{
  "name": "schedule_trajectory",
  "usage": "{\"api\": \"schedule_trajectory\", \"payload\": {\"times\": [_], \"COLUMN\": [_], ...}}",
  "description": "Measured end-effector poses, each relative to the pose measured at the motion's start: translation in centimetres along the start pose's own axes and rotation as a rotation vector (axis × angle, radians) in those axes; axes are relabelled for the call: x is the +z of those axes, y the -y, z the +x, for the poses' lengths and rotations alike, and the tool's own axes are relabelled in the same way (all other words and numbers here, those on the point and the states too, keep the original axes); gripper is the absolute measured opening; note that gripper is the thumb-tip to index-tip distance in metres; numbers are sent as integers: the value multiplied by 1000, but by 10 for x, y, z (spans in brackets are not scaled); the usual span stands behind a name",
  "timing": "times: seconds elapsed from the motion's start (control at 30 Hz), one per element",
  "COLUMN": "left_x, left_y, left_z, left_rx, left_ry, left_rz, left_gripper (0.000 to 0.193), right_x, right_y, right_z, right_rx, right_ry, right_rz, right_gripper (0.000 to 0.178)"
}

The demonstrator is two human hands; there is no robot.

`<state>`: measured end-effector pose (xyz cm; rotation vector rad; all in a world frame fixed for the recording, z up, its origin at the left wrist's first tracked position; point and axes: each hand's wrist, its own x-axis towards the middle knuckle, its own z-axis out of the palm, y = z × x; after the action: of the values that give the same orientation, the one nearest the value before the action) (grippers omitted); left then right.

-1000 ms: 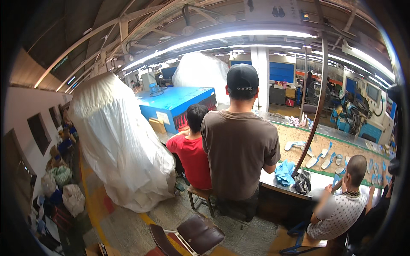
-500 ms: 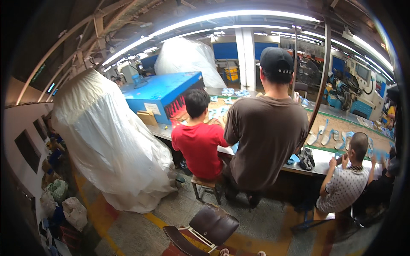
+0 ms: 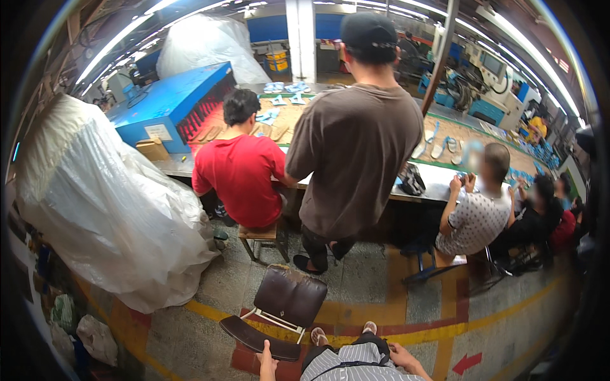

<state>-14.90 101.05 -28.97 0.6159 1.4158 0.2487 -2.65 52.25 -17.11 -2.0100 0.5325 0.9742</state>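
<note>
Beside the near end of a brown padded chair [image 3: 290, 296] with a pale metal frame is my left hand [image 3: 267, 363], thumb pointing up and fingers loosely apart. It holds nothing that I can see, and whether it touches the chair's curved dark part [image 3: 260, 338] I cannot tell. My right hand [image 3: 401, 357] rests by my hip, against my dark trousers, fingers stretched out and holding nothing visible. Between the hands shows my striped grey shirt [image 3: 356, 363]. My feet in sandals [image 3: 319, 336] stand just right of the chair.
Ahead, a person in red [image 3: 238, 174] sits on a wooden stool [image 3: 260, 233]; another in brown [image 3: 356, 152] stands at a conveyor table [image 3: 438, 184] bearing sandal parts. More people sit at the right. A blue machine [image 3: 165, 111] and a plastic-covered bulk [image 3: 108, 203] stand left.
The view has tilted down and turned right. My hands and striped shirt have come into view at the bottom, and more seated people show at the right.
</note>
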Motion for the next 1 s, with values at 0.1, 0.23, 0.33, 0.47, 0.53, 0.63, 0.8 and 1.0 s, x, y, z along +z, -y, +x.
{"api": "schedule_trajectory", "payload": {"times": [0.1,0.23,0.33,0.47,0.53,0.63,0.8,1.0], "left_x": [7,-17,-38,-63,-58,-33,27,82], "left_y": [7,35,68,112,134,169,223,262], "left_z": [31,30,-1,-54,-76,-114,-171,-217], "left_rx": [-46,-72,-53,134,109,98,95,101], "left_ry": [-64,-307,-314,-191,-200,-182,-148,-150], "left_rz": [21,289,103,-90,-98,-114,-120,-119], "left_gripper": [65,64,55,48,48,47,47,46], "right_x": [-6,-33,-62,-97,-120,-163,-257,-328], "right_y": [-11,-17,-23,-50,-71,-86,-92,-77], "right_z": [-1,-15,-26,-21,-7,35,80,108], "right_rx": [-101,0,45,-22,-23,-152,-157,-149], "right_ry": [1,72,75,79,105,115,76,70], "right_rz": [-111,-120,-109,-266,-286,-434,-411,-32], "right_gripper": [62,63,63,60,61,65,67,62]}}
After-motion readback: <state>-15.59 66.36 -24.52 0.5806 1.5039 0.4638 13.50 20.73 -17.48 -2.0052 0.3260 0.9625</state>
